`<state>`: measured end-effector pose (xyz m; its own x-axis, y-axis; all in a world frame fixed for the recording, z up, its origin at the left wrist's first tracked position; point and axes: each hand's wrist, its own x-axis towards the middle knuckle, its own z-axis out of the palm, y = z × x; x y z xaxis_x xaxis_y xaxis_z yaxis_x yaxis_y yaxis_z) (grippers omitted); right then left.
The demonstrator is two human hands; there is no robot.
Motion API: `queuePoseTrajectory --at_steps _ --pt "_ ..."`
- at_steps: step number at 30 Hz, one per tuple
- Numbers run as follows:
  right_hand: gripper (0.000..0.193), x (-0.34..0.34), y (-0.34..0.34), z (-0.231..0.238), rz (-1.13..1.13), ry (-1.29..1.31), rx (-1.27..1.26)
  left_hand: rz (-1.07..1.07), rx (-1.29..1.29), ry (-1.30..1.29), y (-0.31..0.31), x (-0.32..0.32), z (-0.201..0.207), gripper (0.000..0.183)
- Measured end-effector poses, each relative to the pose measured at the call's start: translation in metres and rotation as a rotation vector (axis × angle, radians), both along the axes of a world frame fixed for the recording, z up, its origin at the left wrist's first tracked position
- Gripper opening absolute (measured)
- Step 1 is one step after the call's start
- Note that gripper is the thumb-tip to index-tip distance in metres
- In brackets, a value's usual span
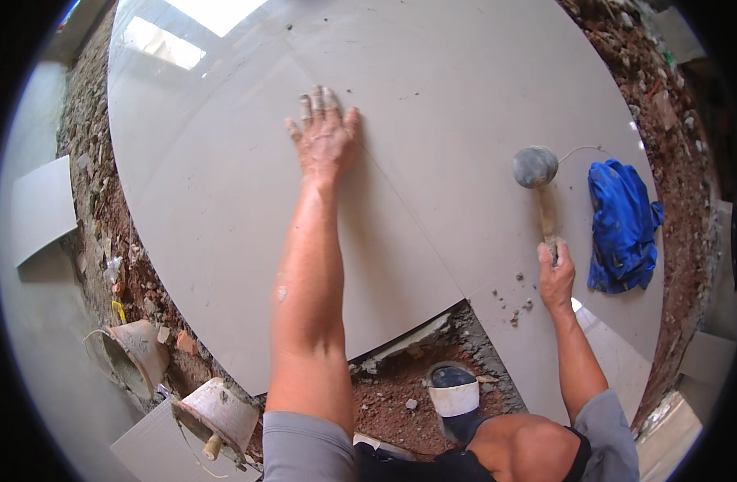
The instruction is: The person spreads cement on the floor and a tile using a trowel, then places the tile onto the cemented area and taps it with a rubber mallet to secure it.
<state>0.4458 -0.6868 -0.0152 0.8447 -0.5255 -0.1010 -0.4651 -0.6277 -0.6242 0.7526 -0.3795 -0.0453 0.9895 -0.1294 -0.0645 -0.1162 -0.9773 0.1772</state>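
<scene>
My left hand (327,138) lies flat on a large glossy pale floor tile (216,217), its fingers spread and smeared with dried mortar. It rests close to the thin joint that runs between this tile and the one to its right. In my right hand (556,273) is a rubber mallet (536,167), gripped round its wooden handle. The mallet's dark round head points away from me, over the right-hand tile (457,145). To the right of the mallet lies a crumpled blue cloth (622,229).
Below the tile edge is a gap of bare reddish soil (393,406), where my shoe (454,394) stands. Two mortar-stained buckets (143,353) lie tipped at the lower left. Loose tile pieces (47,207) and rubble (666,136) border the tiles. Small crumbs (515,304) dot the surface near my right hand.
</scene>
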Motion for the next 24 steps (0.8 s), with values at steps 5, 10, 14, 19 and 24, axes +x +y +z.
queuePoseTrajectory --at_steps 5,10,14,19,24 --pt "0.045 -0.001 -0.002 -0.002 -0.018 0.051 0.017 0.132 -0.051 -0.020 0.000 0.015 -0.009 0.057" --pt "0.043 -0.001 -0.003 -0.002 -0.028 0.035 0.047 0.020 -0.040 -0.117 0.004 0.008 -0.008 0.053" --pt "0.039 -0.001 -0.001 -0.002 -0.005 0.020 0.027 -0.153 0.016 -0.159 -0.003 -0.039 -0.012 0.056" --pt "0.036 0.000 0.002 -0.002 0.007 -0.029 0.050 -0.294 -0.062 -0.084 -0.020 -0.138 -0.005 0.067" --pt "0.036 0.002 0.005 -0.004 0.017 -0.121 -0.018 -0.426 -0.156 0.115 -0.024 -0.200 0.008 0.073"
